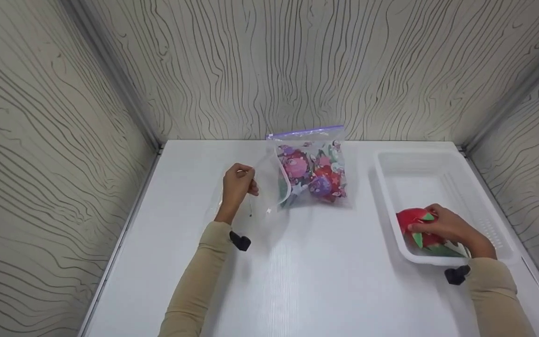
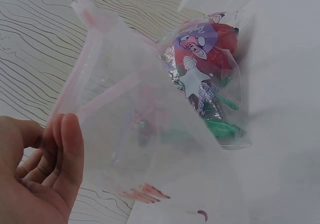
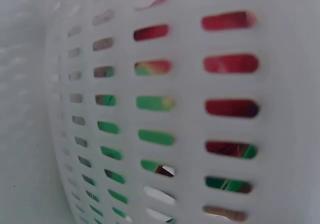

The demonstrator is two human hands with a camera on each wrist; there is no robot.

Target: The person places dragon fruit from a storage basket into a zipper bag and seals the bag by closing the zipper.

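At the left of the table my left hand (image 1: 239, 185) pinches the edge of a thin, see-through zip bag (image 2: 150, 159) with a pinkish zip strip. Nothing can be made out inside that bag. Behind it stands a patterned zip bag (image 1: 314, 173) with a purple zip, and red and green things show through it in the left wrist view. Over at the right, my right hand (image 1: 447, 229) reaches into a white plastic basket (image 1: 414, 187) and grips a red item with green leaf-like pieces (image 1: 419, 222). Its exact kind is unclear. The right wrist view shows mostly slotted basket wall.
A white table (image 1: 325, 271) carries the bags and the basket. Wood-grain panels (image 1: 269, 70) enclose it at the back and both sides. The basket's raised rim surrounds my right hand, and the patterned bag stands between my two hands near the back panel.
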